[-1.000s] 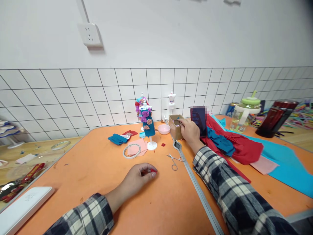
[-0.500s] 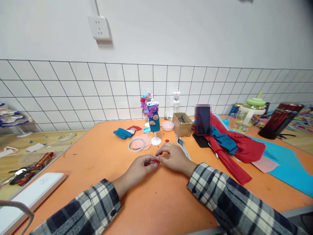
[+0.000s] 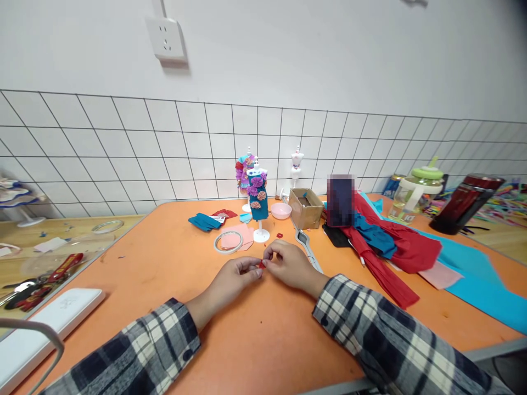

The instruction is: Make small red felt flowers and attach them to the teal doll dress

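Observation:
Between my two hands is a small piece of red paper or cloth [image 3: 261, 264], just above the orange tabletop. My left hand [image 3: 236, 277] pinches its left side between thumb and fingers. From the right, the thumb and fingers of my right hand [image 3: 288, 264] close on its other edge. Beyond them stands a small white dress form [image 3: 258, 206] wrapped in teal, with purple and peach flowers down its front. A tiny red piece [image 3: 280, 235] lies near its base. Just left of that base, a roll of clear tape [image 3: 228, 242] rests over pink sheets [image 3: 247, 236].
Behind are a pink bowl [image 3: 281, 210], a cardboard box [image 3: 306, 208] and another decorated form [image 3: 242, 171]. A grey tool [image 3: 307, 244] lies beside my right hand. A propped phone [image 3: 340, 201], red cloth [image 3: 415, 247] and a dark red flask [image 3: 467, 204] stand right; a white power bank [image 3: 61, 315] sits left.
My right fingers have closed onto the red piece, which now looks more folded or upright between both hands. The whole view has shifted slightly.

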A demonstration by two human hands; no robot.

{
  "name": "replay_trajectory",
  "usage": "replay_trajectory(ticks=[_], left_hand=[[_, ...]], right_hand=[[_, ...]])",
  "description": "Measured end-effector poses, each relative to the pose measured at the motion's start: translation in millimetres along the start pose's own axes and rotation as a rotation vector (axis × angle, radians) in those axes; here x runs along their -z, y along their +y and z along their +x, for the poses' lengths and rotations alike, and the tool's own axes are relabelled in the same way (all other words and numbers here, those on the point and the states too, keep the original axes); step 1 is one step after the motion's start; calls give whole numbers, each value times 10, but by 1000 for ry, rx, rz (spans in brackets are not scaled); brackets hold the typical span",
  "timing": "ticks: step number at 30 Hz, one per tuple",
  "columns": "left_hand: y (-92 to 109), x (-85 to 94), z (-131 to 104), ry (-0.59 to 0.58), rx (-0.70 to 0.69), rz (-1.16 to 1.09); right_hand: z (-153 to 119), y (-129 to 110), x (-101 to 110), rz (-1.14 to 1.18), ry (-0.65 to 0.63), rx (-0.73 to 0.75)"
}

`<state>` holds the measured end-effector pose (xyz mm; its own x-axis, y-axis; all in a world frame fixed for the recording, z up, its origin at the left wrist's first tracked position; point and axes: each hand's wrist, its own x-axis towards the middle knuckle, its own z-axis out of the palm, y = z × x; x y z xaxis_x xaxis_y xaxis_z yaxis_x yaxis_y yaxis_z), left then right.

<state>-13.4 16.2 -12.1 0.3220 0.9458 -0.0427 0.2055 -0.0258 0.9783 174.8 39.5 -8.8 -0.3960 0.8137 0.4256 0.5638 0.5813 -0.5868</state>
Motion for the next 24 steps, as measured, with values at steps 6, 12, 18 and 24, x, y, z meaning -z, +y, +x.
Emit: replay_trajectory(ticks=[6,12,18,24], left_hand=[[22,23,12,53,21,-55],[34,-16,4,101,21,-62],[47,3,-21,185,65,-115],[52,26,-16,137,57,-71]], right_hand=[[37,52,-55,167,29,-88],[23,-6,-52,241,44,-187],[2,-82,-84,423,-5,-344],[-17,-38,-103,615,15,-312]])
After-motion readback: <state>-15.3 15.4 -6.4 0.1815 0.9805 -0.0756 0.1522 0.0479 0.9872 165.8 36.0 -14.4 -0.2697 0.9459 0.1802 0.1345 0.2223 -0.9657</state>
